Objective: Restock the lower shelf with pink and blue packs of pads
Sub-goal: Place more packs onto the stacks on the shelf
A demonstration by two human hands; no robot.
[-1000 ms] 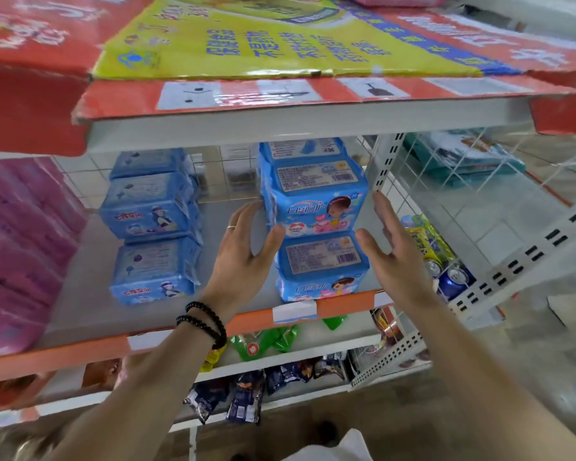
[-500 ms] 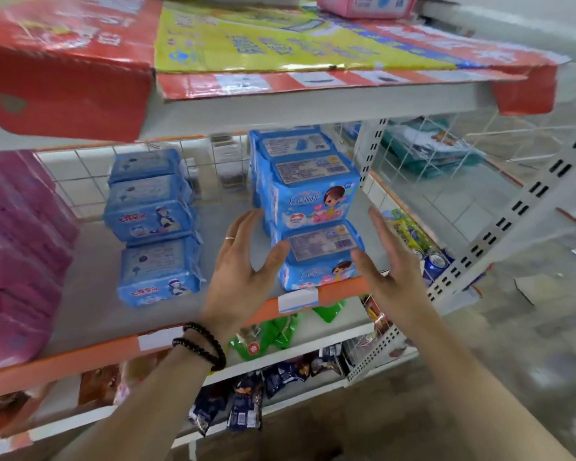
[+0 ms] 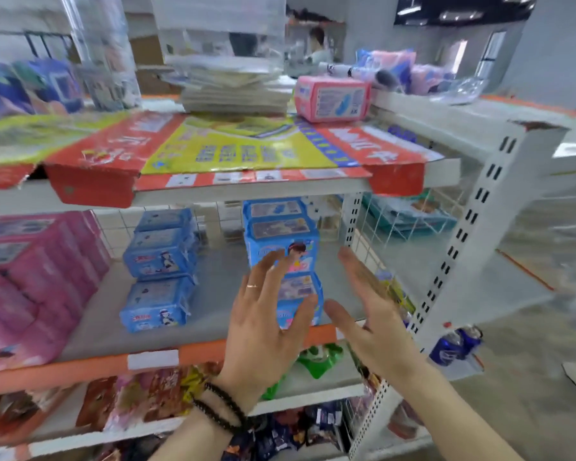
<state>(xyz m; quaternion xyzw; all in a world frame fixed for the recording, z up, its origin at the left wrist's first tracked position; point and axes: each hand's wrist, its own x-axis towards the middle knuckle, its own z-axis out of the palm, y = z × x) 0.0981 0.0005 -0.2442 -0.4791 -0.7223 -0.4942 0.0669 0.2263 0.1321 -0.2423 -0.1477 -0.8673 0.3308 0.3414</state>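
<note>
Head view: the left hand [image 3: 263, 331] and right hand [image 3: 373, 314] are raised in front of the shelf, both spread open with fingers apart — neither holds anything. Between and just behind them stands a stack of light blue plastic packs of pads [image 3: 281, 241], its lower pack partly hidden by the left hand; whether the fingers touch it I cannot tell. The stack sits near the front of the grey shelf with an orange front strip [image 3: 90, 362]. To the left stand darker blue packs [image 3: 160, 261], stacked, and further left a block of pink packs [image 3: 30, 281]. On the shelf above lies a single pink pack [image 3: 331, 98] — resting on flattened red and yellow cardboard [image 3: 233, 151].
</note>
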